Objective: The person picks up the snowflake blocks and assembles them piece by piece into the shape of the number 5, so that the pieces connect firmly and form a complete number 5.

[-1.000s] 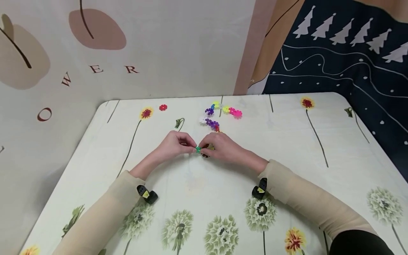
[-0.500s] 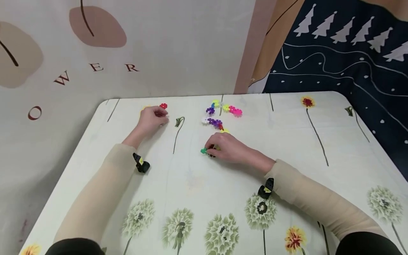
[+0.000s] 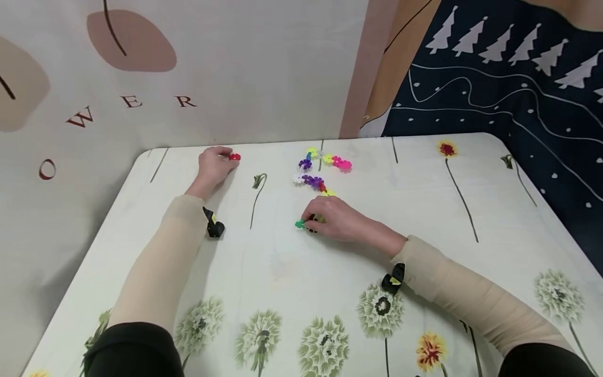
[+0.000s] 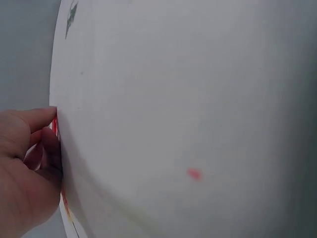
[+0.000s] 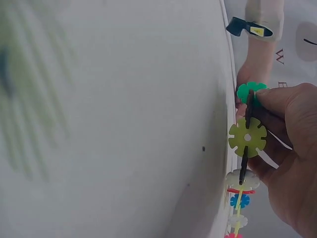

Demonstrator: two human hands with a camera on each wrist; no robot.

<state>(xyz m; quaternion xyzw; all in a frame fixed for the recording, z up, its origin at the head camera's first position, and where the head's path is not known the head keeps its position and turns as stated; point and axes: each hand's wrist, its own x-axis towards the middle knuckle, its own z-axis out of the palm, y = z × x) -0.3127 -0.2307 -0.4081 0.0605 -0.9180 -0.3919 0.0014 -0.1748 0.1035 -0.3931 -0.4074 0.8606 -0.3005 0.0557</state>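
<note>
My left hand (image 3: 214, 166) is at the table's far left, its fingertips pinching a small red flower-shaped disc (image 3: 235, 156) by its edge. In the left wrist view a thin red edge shows between the fingers. Near the middle, my right hand (image 3: 336, 219) holds the near end of a chain of slotted flower-shaped discs. A green disc (image 5: 251, 93) is at that end, at the thumb tip; a dark one seen edge-on and an olive disc (image 5: 247, 136) follow. Beyond the hand the chain (image 3: 314, 181) curves away in purple, white, blue, yellow and pink; the hand hides part of it.
A pale cloth printed with dandelions (image 3: 325, 343) and long-stemmed flowers covers the table (image 3: 264, 267). Hanging fabric (image 3: 264, 68) backs the far edge, with a dark tree-patterned cloth (image 3: 471, 94) on the right. Each wrist carries a small black camera (image 3: 214, 225).
My left hand has let go of the green disc and moved far left to the red disc, now taken between its fingertips. The right hand keeps holding the chain, nearly in place.
</note>
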